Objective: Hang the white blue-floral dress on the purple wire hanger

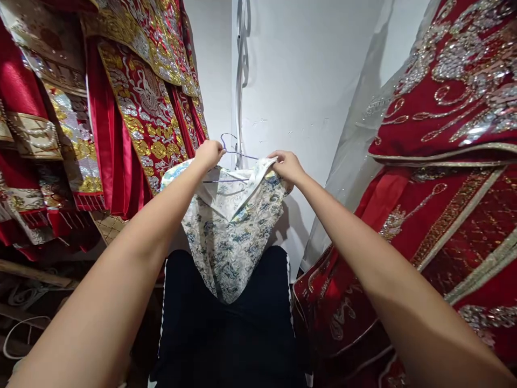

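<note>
One floral garment (232, 237), one hanger (238, 155), two hands gripping

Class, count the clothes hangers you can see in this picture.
1: a thin wire hanger inside the floral garment, between the left hand and right hand. Others may be hidden.

Both forearms run out past the bottom edge, elbows out of shot. The left hand (209, 153) is bunched in the floral garment (230, 231), its fingers buried in the cloth. The hanger (232, 153) shows only its hook and a thin stretch of wire; the rest sits inside the garment. The right hand's (287, 166) fingertips tuck under the collar. The red gowns (452, 178) are cut off at the right, left and top edges. Clutter lower left is too dim to make out.
</note>
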Available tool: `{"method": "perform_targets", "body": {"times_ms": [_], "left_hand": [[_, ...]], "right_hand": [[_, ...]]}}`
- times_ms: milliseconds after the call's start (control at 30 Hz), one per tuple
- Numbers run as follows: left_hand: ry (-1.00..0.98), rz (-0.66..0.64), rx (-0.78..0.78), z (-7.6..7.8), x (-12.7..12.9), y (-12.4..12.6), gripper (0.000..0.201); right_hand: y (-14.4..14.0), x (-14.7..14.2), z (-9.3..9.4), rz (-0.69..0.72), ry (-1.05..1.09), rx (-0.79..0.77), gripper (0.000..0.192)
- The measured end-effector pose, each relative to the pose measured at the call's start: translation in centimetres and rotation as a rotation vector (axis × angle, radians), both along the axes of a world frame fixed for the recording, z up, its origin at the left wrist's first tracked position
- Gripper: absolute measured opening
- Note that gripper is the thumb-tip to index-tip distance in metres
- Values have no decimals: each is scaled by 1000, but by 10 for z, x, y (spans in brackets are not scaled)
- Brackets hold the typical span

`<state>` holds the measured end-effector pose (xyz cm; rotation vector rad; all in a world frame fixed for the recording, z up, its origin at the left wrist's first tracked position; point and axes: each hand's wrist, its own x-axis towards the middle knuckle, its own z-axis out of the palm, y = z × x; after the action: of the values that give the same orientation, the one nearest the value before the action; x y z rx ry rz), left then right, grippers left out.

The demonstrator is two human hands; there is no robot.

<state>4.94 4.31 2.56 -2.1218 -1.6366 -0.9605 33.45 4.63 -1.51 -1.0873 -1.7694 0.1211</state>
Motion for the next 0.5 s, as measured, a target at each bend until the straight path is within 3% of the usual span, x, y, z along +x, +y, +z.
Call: {"method": "perform_targets", "body": {"times_ms": [100,233,333,400,500], "left_hand": [[34,-2,19,0,22,4,26],[124,-41,23,-16,34,-3,30],[202,-112,-7,-33,26,-13,26],[236,-104,-12,-44,15,-19,42],[162,20,-54,-57,-6,-22,65]], "right_hand": [[6,16,-4,-155,19,-1,31],[1,36,-14,-192,18,-69,29],[-13,39,-25,-175,-27,-95,28],[-24,33,-32,-177,-86,-57,26],[-37,16,-42,-260,-184,21,27]]}}
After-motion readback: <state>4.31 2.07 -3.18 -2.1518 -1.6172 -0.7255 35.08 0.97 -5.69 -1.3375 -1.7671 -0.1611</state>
